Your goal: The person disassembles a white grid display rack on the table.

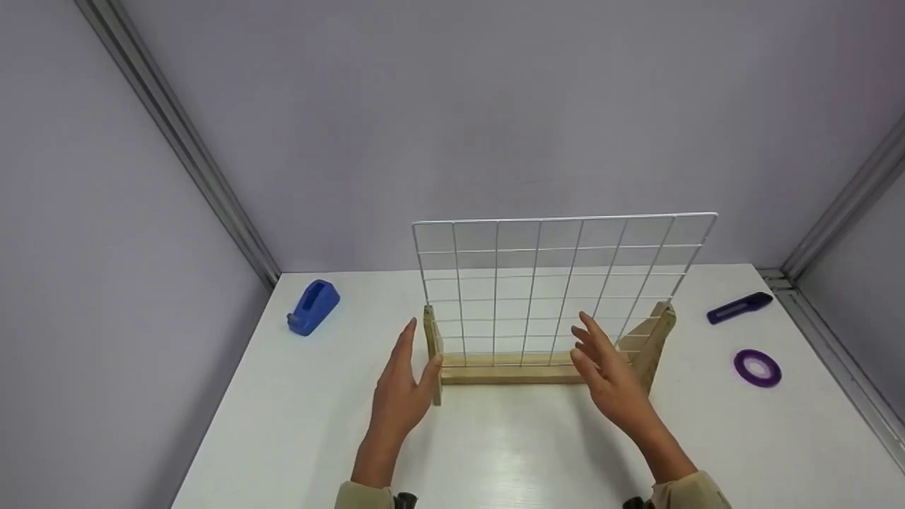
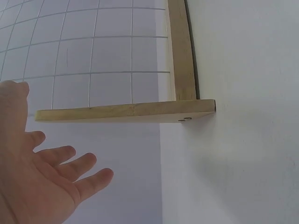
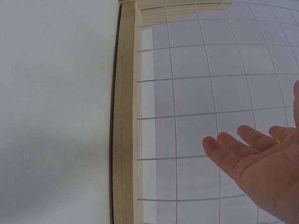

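Wire grid stands upright in wooden base mid-table, toward the back edge. Left hand and right hand hover open-fingered just beside base ends, holding nothing.

Left hand open, fingers straight, thumb out. Right hand open, fingers spread, palm facing left.

Looking like lab recording booth: plain grey walls joining at metal rails, white table sitting inside, tape dispenser and tape roll lying around.
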The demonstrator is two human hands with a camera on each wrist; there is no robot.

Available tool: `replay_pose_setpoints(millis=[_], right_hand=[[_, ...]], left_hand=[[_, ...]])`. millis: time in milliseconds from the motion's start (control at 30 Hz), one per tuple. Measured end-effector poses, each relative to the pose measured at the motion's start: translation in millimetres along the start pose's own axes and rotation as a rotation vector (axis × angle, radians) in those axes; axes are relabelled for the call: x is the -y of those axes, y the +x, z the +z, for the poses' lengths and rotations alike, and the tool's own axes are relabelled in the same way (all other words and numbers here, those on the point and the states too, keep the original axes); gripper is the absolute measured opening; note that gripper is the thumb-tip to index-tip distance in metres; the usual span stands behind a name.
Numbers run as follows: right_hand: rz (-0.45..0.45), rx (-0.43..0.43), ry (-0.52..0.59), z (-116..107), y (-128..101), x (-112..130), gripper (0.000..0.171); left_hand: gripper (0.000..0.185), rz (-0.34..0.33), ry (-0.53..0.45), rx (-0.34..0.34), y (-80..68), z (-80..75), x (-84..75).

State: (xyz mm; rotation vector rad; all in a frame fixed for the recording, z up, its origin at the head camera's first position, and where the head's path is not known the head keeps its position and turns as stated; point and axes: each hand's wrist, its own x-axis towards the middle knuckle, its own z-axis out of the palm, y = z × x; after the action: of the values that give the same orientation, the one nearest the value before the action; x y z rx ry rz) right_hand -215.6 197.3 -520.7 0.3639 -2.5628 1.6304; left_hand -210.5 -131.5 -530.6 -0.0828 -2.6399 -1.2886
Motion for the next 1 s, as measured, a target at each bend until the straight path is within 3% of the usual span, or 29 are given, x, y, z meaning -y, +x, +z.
replay_pose_setpoints(millis=[333, 700, 1000], right_hand=[[0.053, 0.029, 0.088, 7.0, 6.1, 3.4, 0.067], [0.081, 0.017, 0.063, 24.2, 15.5, -1.9, 0.075], [0.043, -0.082, 0.068, 40.7, 20.1, -9.1, 0.072]], left_hand=[[0.073, -0.004, -0.075, 0.005, 10.2, 11.7, 1.6], [0.060, 0.016, -0.167, 0.016, 23.5, 20.4, 6.1], [0.060, -0.015, -0.101, -0.009, 26.6, 28.6, 12.0]])
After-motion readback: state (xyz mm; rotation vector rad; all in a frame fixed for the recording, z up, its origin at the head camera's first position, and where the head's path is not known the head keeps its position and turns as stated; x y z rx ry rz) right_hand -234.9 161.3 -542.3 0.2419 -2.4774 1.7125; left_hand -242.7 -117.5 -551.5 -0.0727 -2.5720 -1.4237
